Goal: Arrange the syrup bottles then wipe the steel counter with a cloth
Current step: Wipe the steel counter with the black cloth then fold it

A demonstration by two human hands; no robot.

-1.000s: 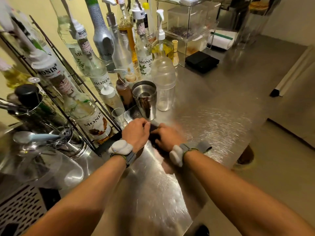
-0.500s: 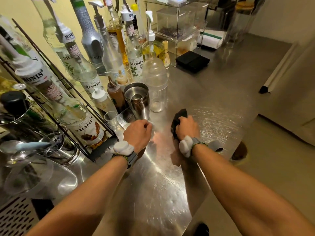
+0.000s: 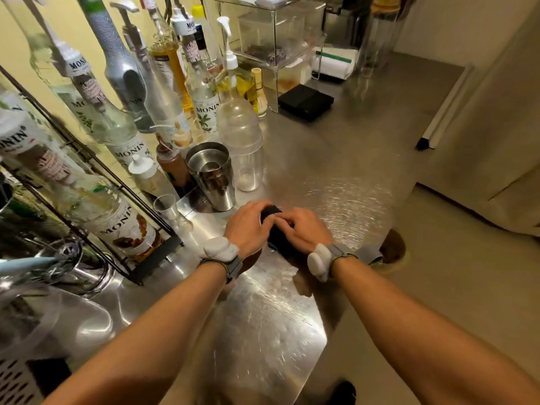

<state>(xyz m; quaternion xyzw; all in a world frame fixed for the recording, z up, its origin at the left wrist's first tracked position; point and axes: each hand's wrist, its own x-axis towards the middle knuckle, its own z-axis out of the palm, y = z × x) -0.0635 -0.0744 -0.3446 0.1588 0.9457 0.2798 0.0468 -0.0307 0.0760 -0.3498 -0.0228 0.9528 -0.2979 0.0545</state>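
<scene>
While the left hand [image 3: 248, 226] and right hand [image 3: 306, 229] seem to pinch the soft, floppy cloth [image 3: 277, 237] at 12 o'clock, grab its edges.

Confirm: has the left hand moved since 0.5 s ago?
Yes. The left hand shifted right, away from the steel shaker, onto the dark cloth by the right hand.

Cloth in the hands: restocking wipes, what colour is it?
The cloth is black, clearest in the head view.
</scene>
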